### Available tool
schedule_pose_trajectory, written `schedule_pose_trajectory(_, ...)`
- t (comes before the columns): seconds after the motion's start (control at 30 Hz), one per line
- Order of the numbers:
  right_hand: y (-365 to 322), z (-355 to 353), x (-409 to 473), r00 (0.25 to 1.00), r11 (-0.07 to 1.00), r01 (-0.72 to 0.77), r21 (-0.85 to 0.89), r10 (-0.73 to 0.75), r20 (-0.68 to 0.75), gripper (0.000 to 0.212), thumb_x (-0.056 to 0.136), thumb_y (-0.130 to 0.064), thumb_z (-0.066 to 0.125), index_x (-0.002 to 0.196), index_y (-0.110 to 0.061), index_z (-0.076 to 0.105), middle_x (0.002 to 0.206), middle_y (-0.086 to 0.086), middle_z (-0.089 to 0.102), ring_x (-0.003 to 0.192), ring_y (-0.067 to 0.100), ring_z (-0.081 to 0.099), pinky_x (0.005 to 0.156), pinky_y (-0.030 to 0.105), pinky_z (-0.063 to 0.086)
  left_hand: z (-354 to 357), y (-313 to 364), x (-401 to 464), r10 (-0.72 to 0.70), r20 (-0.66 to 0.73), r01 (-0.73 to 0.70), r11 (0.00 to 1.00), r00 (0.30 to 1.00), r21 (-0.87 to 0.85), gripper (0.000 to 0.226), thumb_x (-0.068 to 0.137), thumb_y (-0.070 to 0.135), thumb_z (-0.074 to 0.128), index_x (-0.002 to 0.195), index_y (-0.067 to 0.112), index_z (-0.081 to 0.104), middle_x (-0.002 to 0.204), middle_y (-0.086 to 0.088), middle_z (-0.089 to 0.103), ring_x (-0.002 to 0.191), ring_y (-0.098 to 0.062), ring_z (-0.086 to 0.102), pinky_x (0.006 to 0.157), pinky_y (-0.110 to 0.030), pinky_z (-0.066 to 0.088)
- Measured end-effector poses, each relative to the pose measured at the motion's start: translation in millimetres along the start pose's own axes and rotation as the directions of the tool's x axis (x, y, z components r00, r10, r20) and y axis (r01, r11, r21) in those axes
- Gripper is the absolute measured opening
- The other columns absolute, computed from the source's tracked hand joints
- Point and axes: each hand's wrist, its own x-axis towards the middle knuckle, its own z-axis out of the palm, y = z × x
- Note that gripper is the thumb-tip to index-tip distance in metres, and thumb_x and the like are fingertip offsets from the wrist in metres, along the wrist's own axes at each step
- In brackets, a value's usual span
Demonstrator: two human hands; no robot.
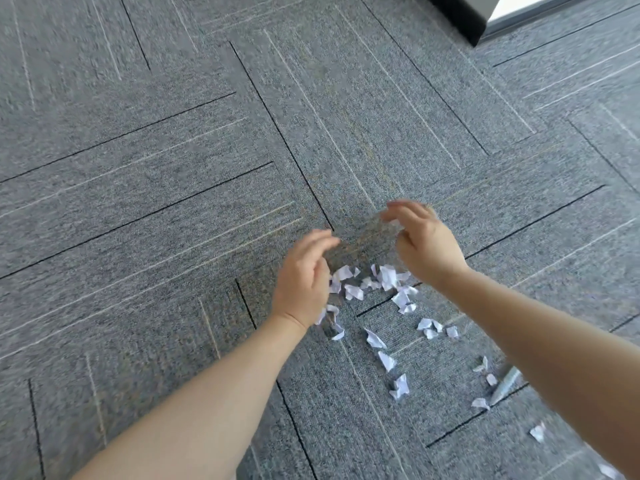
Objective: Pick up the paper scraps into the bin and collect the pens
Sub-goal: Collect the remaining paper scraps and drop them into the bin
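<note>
Several white paper scraps lie scattered on the grey carpet, densest between my two hands and trailing toward the lower right. My left hand hovers at the left edge of the pile, fingers curved and apart, holding nothing. My right hand is raised over the pile's far right side, fingers spread and empty. A pale pen lies on the carpet at the lower right, partly hidden under my right forearm. No bin is in view.
Grey carpet tiles with black and white lines cover the floor. A dark base of a wall or cabinet stands at the top right, with a bright panel beside it.
</note>
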Motion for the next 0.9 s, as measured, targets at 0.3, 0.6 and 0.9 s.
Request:
schedule_pose_trajectory(0.3,19,2,-48,0.983,0.995,0.078,0.065,-0.088,0.163,0.045,0.090,0.002,0.041,0.129,-0.011,0.060,0.140,0.001,0.054,0.132,0.019,0.049,0.103,0.041,0.048,21,0,-21,0.004,0.225,-0.037,0.989,0.974,0.142,0.049,0.100,0.022,0.034,0.148,0.024,0.025,0.157,0.007,0.018,0.144,-0.005,0.001,0.119,-0.034,0.003)
schedule_pose_trajectory(0.6,23,-8,-53,0.987,0.998,0.005,-0.063,0.005,0.160,0.050,0.094,-0.010,0.042,0.143,-0.018,0.045,0.153,0.000,0.037,0.145,0.020,0.029,0.118,0.044,0.021,39,22,-40,0.094,0.272,-0.137,0.980,0.958,0.146,0.055,0.098,0.023,0.037,0.149,0.020,0.019,0.158,0.004,0.014,0.145,-0.007,0.002,0.118,-0.029,0.004)
schedule_pose_trajectory(0.9,21,-29,-98,0.922,0.954,0.293,0.069,-0.301,0.242,0.037,0.087,0.002,0.043,0.109,-0.012,0.069,0.100,-0.006,0.069,0.091,0.008,0.066,0.074,0.026,0.059,41,28,-60,0.201,0.448,-0.232,0.973,0.871,0.016,0.046,0.098,0.022,0.039,0.144,0.019,0.035,0.147,0.003,0.041,0.138,-0.006,0.030,0.112,-0.035,0.033)
